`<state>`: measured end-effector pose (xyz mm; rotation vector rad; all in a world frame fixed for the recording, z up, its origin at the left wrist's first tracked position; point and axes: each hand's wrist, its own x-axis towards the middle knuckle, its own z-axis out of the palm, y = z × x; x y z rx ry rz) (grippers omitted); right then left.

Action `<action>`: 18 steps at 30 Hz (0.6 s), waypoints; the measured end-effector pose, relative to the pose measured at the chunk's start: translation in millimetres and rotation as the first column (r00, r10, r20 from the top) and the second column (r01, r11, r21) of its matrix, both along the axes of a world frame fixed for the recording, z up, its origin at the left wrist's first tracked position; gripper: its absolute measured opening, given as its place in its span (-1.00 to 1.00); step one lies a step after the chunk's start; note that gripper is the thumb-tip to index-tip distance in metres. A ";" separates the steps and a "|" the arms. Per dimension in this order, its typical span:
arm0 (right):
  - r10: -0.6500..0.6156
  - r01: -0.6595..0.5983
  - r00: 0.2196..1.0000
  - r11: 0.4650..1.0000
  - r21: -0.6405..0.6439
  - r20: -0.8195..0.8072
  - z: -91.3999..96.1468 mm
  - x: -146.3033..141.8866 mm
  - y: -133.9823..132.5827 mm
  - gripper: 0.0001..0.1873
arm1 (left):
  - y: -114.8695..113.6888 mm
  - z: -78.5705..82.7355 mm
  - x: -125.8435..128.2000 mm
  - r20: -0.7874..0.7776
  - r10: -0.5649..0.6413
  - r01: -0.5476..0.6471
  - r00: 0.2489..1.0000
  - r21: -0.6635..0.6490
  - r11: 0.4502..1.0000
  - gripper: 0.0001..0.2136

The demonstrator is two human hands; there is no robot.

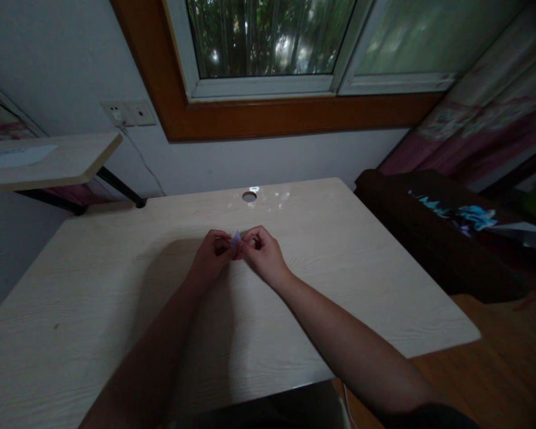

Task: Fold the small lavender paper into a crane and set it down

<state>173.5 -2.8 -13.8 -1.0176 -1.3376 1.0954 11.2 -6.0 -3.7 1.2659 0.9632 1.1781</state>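
Observation:
Between my two hands, just above the pale wooden desk (pixel 339 286), is a small pointed piece of folded purple paper (pixel 236 238). My left hand (pixel 213 253) pinches its left side between thumb and fingers. On the other side my right hand (pixel 262 249) pinches it the same way. The paper's tip points up and away from me. A bit of pinkish red shows at its lower edge, too small to make out. Fingers hide much of the piece.
A round cable hole (pixel 249 196) lies near the desk's back edge. At left a raised shelf (pixel 49 161) on black legs carries a paper sheet. Behind are a wall socket (pixel 127 113) with a plugged-in cord and a window. A dark brown piece of furniture (pixel 411 238) stands at right.

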 end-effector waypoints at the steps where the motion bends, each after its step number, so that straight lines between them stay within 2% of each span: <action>1: -0.009 0.009 1.000 1.000 0.002 -0.011 0.0 0.0 0.1 -0.80 | -0.3 0.5 0.4 0.010 -0.003 0.003 1.000 0.000 1.000 -0.61; 9: -0.025 0.028 0.996 0.999 0.025 -0.089 4.8 1.5 -0.1 -0.78 | -1.2 2.3 3.4 0.046 -0.032 0.033 0.998 -0.031 0.999 -0.56; 18: 0.051 -0.051 0.991 0.999 0.002 -0.120 -6.6 0.2 7.9 -0.66 | -1.0 2.2 1.5 0.041 0.002 -0.002 0.999 0.015 1.000 -0.61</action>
